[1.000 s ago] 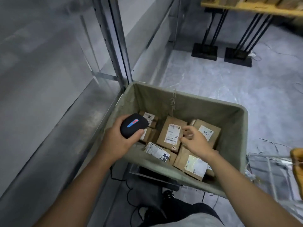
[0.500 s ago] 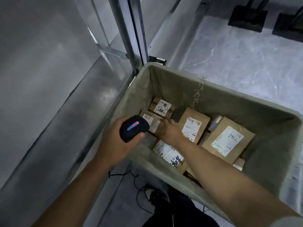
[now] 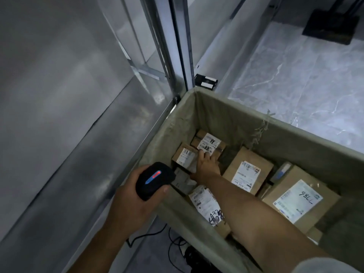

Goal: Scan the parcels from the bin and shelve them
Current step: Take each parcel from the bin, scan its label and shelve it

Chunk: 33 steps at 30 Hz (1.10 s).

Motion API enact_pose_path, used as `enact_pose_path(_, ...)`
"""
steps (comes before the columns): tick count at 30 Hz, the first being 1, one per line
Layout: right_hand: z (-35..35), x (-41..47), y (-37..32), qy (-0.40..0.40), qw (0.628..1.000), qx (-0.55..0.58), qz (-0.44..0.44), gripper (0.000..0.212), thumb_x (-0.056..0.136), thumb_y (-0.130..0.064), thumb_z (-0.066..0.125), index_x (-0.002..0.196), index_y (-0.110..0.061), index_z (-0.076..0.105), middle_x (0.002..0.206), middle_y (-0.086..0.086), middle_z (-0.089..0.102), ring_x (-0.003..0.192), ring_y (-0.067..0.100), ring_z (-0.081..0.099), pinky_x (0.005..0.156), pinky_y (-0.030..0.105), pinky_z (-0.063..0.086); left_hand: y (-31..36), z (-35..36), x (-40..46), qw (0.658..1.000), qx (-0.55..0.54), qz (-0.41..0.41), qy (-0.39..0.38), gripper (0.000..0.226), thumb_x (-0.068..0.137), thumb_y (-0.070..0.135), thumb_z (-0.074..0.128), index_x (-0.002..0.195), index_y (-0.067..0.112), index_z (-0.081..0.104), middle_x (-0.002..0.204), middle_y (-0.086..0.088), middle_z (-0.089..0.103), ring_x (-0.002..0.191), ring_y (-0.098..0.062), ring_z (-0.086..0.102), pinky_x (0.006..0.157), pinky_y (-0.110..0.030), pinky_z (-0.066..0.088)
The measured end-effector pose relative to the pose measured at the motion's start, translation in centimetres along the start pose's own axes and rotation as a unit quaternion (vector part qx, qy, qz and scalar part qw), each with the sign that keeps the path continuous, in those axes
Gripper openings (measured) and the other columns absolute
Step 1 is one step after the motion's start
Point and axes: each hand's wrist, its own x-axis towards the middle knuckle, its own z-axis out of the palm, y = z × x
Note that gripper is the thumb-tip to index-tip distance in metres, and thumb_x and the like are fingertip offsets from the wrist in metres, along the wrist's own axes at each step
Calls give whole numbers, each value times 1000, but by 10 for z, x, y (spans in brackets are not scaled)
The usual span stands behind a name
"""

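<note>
A grey-green fabric bin (image 3: 232, 121) holds several brown cardboard parcels with white labels. My left hand (image 3: 130, 201) grips a black handheld scanner (image 3: 154, 179) with a lit red and blue strip, held over the bin's near left rim. My right hand (image 3: 206, 164) reaches deep into the bin's far left corner. Its fingers lie on a small labelled parcel (image 3: 208, 143) and beside another small parcel (image 3: 185, 155). Whether the fingers curl round the parcel is hidden. A mid-size parcel (image 3: 247, 173) and a larger one marked "98LL" (image 3: 299, 200) lie to the right.
A grey metal shelf (image 3: 65, 146) runs along the left, its upright post (image 3: 177, 40) at the bin's far corner. Pale marbled floor (image 3: 295, 75) lies beyond the bin, with a black stand base (image 3: 331, 26) at top right. Black cables (image 3: 173, 239) trail on the floor under the bin.
My head has tilted down and closer to the bin. My right hand has moved from the middle parcels to the far left corner and reached deeper. The scanner hand stayed by the rim.
</note>
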Motion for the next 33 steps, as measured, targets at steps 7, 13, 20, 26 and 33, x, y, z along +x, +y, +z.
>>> enact_pose_path(7,-83,-58,14,104,987,81,-88,109,66,-77,65,149,-16,28,142,10,40,131,33,38,107,48,40,26,-21,-12,999,8,28,35,61,69,50,81,125,36,62,106,35,68,96,9,67,75,-5,49)
enact_pose_path(13,-157,-117,4,146,967,20,-208,104,68,-45,82,153,-20,26,150,3,35,140,24,30,115,40,34,55,-48,-35,996,24,71,58,59,74,36,88,123,45,57,106,35,67,95,8,68,75,-7,51)
enact_pose_path(20,-195,-180,-22,270,923,-27,-274,102,69,-46,82,152,-13,32,151,8,38,140,25,33,117,39,28,73,-79,-65,986,2,111,121,56,76,32,89,124,37,62,103,25,72,95,9,67,74,-5,48)
enact_pose_path(26,-211,-213,-31,332,897,-20,-292,97,71,-45,80,150,-12,35,149,7,39,137,21,33,116,40,29,85,-89,-83,980,-36,134,140,52,77,30,89,120,39,62,103,31,70,95,7,68,74,-6,49)
enact_pose_path(33,-220,-226,-37,377,867,-46,-322,92,73,-47,78,147,-15,35,147,6,42,136,21,37,115,41,33,92,-86,-93,974,-106,129,153,48,75,45,89,115,44,63,102,27,71,87,-5,72,75,-28,59)
